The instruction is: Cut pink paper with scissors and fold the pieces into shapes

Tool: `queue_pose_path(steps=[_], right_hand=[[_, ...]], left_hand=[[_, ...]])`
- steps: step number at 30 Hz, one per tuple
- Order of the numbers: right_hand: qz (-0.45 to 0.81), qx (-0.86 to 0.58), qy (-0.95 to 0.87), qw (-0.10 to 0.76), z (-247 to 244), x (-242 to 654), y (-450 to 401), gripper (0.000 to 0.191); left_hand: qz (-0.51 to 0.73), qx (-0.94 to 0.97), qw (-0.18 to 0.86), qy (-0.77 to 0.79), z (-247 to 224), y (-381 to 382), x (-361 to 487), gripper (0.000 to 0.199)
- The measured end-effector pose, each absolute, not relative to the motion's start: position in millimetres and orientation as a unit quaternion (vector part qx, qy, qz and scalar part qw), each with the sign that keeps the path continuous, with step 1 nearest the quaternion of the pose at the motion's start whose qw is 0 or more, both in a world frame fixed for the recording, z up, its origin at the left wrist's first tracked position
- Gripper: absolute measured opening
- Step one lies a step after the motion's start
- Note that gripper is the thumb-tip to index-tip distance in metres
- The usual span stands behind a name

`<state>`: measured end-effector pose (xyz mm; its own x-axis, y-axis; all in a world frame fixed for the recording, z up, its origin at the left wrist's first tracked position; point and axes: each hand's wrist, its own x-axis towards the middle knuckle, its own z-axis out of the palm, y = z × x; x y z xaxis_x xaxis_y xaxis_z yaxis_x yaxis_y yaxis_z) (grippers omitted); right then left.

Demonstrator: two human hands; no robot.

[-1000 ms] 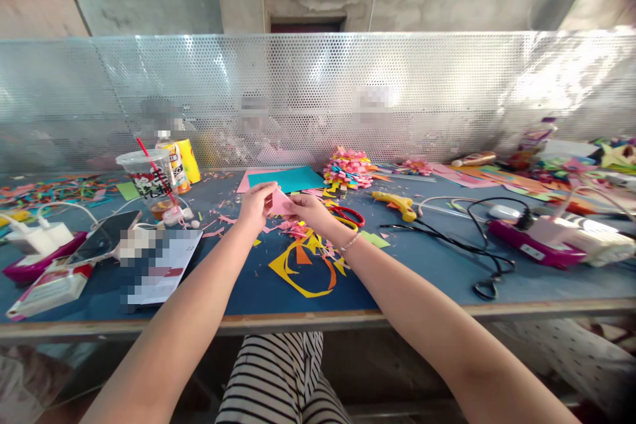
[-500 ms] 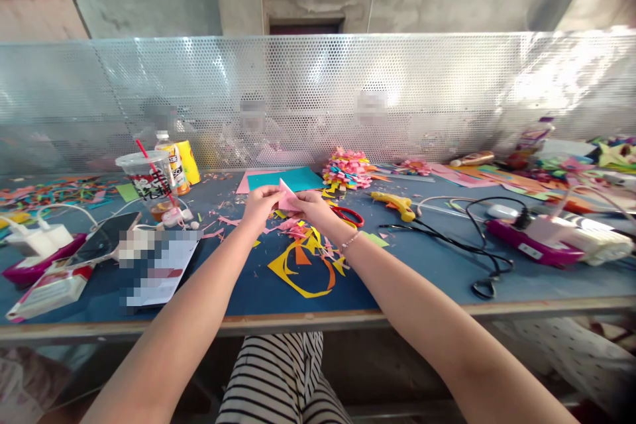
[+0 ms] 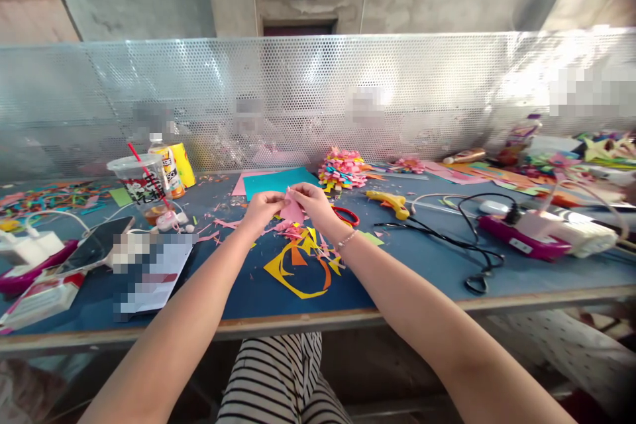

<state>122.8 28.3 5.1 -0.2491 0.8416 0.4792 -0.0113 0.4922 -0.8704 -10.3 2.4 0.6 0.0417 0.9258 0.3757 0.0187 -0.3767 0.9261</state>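
Observation:
Between my two hands is a small piece of pink paper (image 3: 292, 211), pinched at its edges above the table. My left hand (image 3: 265, 207) grips its left side with thumb and fingers closed. On the other side my right hand (image 3: 313, 204) pinches the top and right part, so its exact folds are partly hidden. Red-handled scissors (image 3: 346, 215) lie just right of my right hand, blades out of sight. Below are yellow paper offcuts (image 3: 285, 271) and pink scraps. Behind the hands a teal sheet (image 3: 263, 182) rests over a pink one.
A bundle of layered paper flowers (image 3: 342, 169) stands behind right. A yellow glue gun (image 3: 390, 204) and black cables (image 3: 442, 235) lie right, by a purple power strip (image 3: 524, 236). On the left are a plastic cup (image 3: 142, 185), a bottle and a phone (image 3: 97, 245).
The pink paper has turned from a narrow pointed fold to a wider piece hanging lower between my fingers. My right hand has shifted its grip upward. The view has swung slightly right.

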Motion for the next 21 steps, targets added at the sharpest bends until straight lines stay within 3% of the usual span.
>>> queue_pose_path(steps=[21], right_hand=[[0.519,-0.263,-0.604,0.545,3.1,122.5,27.7,0.016]], left_hand=[[0.552,0.628,0.353,0.42,-1.6,2.8,-10.4,0.026]])
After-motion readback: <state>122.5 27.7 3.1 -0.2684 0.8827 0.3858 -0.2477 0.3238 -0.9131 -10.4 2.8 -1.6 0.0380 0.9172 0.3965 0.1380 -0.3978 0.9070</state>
